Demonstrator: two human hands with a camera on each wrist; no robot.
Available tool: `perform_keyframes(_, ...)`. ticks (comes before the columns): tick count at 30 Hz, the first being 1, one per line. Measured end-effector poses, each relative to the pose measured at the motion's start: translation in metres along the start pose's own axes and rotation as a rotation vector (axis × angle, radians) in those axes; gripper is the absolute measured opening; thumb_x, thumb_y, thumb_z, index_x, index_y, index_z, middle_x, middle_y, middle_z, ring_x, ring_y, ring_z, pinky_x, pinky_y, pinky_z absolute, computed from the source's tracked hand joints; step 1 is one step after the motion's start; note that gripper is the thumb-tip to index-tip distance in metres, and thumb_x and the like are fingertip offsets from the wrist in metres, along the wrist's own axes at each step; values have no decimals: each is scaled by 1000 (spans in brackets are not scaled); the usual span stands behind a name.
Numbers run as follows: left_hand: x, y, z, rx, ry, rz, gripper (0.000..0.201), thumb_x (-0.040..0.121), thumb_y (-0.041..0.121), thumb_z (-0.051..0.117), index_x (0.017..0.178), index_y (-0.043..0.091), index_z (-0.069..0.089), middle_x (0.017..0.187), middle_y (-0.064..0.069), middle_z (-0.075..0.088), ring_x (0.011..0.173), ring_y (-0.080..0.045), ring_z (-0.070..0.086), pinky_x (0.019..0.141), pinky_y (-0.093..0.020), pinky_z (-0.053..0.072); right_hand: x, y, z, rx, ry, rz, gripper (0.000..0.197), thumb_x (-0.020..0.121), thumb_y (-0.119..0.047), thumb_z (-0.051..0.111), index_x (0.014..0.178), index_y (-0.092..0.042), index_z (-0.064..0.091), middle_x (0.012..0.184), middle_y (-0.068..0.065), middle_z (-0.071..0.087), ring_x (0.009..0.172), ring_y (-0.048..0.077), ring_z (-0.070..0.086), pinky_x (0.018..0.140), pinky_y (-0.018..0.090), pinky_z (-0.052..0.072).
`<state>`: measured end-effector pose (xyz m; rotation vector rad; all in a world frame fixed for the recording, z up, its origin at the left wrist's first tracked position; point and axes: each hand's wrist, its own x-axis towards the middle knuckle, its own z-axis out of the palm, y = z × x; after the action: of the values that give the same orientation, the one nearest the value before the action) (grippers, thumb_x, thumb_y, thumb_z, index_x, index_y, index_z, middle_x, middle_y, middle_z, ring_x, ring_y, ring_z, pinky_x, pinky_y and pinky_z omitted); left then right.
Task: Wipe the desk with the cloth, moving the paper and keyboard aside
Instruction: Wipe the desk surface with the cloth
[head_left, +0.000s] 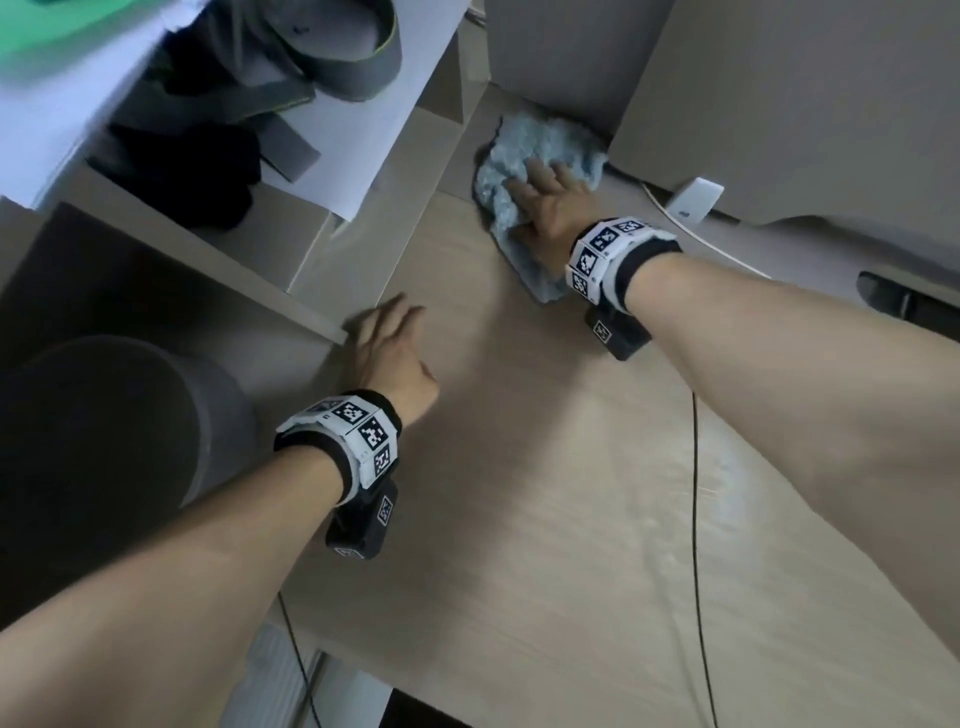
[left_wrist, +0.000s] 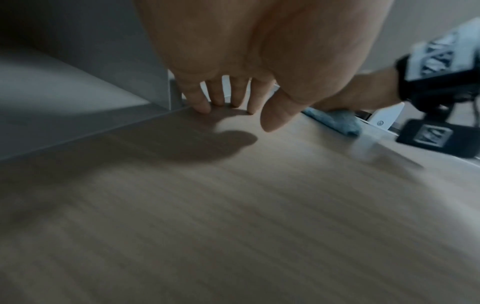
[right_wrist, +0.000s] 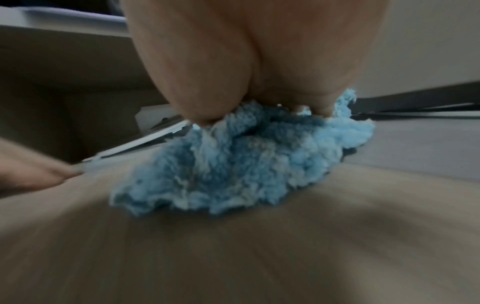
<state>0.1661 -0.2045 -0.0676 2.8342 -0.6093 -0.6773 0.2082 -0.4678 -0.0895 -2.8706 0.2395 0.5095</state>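
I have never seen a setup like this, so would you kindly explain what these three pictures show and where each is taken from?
No machine here: a person wears a head camera and one on each wrist. The head view looks down at both arms over a wooden desk. The right hand presses a fluffy blue cloth flat against the desk, seen close up in the right wrist view. The left hand holds nothing; its fingertips touch the desk by a shelf unit. The patterned wristbands carry the cameras.

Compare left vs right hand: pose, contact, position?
The right hand presses flat on the blue cloth; the left hand holds nothing, only its fingertips touching the desk. The right hand reaches to the far back of the desk; the left hand sits nearer, beside the shelf edge. Both wear marker wristbands.
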Motion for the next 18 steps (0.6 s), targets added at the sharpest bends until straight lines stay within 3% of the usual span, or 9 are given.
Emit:
perform_keyframes(2, 0, -1, 1, 4, 15, 19, 72, 76, 12, 51, 146, 24, 33, 160, 6, 19, 144, -23, 16, 118, -37, 19, 1, -27, -2, -65, -21, -32, 66, 97, -43, 45, 156, -27, 20, 164, 6, 9, 149, 37, 7, 119, 55, 15)
perform_keyframes(5, 1, 1, 1, -37, 18, 21, 69, 74, 10, 51, 141, 20, 38, 158, 4, 22, 143, -24, 19, 118, -37, 19, -42, -50, 21, -153, -66, -315, 69, 96, -44, 49, 156, -26, 20, 165, 8, 8, 150, 36, 8, 119, 56, 14)
perform_keyframes(7, 0, 1, 1, -42, 13, 23, 63, 73, 11, 51, 136, 16, 42, 157, -1, 24, 142, -27, 21, 117, -42, 22, -62, -35, 26, -121, -119, -409, 68, 98, -38, 51, 156, -27, 18, 166, 4, 4, 151, 31, 2, 121, 51, 9)
perform_keyframes(10, -5, -4, 0, -47, 18, 13, 57, 74, 10, 52, 131, 6, 47, 152, -12, 30, 139, -33, 26, 118, -39, 20, -37, -9, 4, -113, -85, -200, 66, 100, -38, 46, 157, -27, 15, 166, 4, 2, 151, 31, 1, 121, 49, 11)
perform_keyframes(13, -19, -10, -3, -70, 28, -23, 52, 76, 5, 53, 127, 1, 51, 148, -14, 35, 135, -35, 29, 114, -32, 19, -14, -28, -5, -38, -58, -43, 70, 96, -45, 50, 156, -28, 18, 165, 5, 3, 150, 35, 4, 120, 53, 13)
perform_keyframes(16, -40, -16, -2, -66, 33, -58, 51, 77, 3, 52, 128, 0, 53, 144, -12, 40, 133, -31, 33, 110, -25, 18, -42, -73, 16, -71, -95, -174, 74, 95, -48, 51, 157, -26, 17, 165, 9, 0, 150, 38, 1, 120, 55, 10)
perform_keyframes(18, -55, -22, 0, -73, 26, -97, 51, 79, 4, 51, 129, 0, 53, 142, -13, 42, 132, -31, 34, 111, -27, 20, -80, -94, 39, -122, -119, -304, 74, 96, -44, 52, 157, -25, 14, 165, 10, -4, 150, 38, -4, 121, 55, 5)
